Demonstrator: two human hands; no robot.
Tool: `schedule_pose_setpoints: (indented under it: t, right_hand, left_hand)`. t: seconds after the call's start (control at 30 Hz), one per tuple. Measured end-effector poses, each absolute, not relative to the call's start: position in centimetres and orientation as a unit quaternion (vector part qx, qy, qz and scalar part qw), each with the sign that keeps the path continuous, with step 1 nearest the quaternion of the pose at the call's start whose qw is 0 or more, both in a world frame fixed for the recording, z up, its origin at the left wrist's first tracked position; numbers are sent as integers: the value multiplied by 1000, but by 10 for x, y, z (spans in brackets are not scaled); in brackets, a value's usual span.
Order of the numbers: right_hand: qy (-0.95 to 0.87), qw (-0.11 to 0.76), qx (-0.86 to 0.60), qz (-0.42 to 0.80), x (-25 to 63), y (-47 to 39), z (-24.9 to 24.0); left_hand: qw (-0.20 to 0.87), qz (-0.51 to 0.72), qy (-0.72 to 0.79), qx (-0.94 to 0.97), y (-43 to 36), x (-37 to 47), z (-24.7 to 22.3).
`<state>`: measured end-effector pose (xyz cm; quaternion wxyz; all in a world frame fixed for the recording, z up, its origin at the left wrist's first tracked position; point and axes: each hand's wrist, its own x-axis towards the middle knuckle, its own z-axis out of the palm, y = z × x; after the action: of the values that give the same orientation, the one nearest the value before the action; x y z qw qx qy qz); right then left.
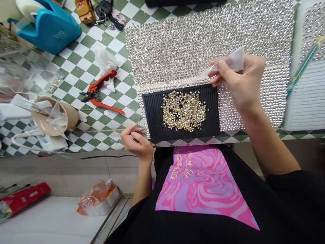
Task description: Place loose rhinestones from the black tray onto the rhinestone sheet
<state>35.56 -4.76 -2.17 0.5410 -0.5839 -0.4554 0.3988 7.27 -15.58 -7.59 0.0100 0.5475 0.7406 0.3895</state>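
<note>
My right hand (245, 79) pinches a small clear plastic bag (235, 59) above a sheet covered in rhinestones (203, 44). Below and left of that hand, a black ridged tray (156, 118) lies partly over the sheet. Heaped on its middle are many loose gold-backed rhinestones (184, 112), some with their clear faces up. My left hand (138, 142) rests by the table edge at the tray's lower left corner, its fingers loosely bent and slightly apart, with nothing visible in them.
Orange-handled pliers (98, 93) and crumpled white tissue (104, 59) lie to the left. Beyond are a beige cup (72, 115) of plastic scraps, a blue tape dispenser (57, 28) and keys (104, 10). A teal pen (303, 69) lies on a white ridged tray (304, 112) at right.
</note>
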Motion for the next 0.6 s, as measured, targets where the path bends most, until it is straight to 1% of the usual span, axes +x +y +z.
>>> schedule_pose_setpoints:
  t: [0.13, 0.43, 0.6]
  right_hand:
    - [-453, 526, -603, 392, 357, -48, -22]
    - [-454, 533, -603, 381, 361, -50, -26]
    - [-459, 554, -580, 383, 365, -49, -27]
  left_hand:
    - [9, 397, 732, 554, -155, 73, -76]
    - [-1, 390, 734, 556, -153, 72, -76]
    - [-6, 413, 713, 567, -153, 73, -76]
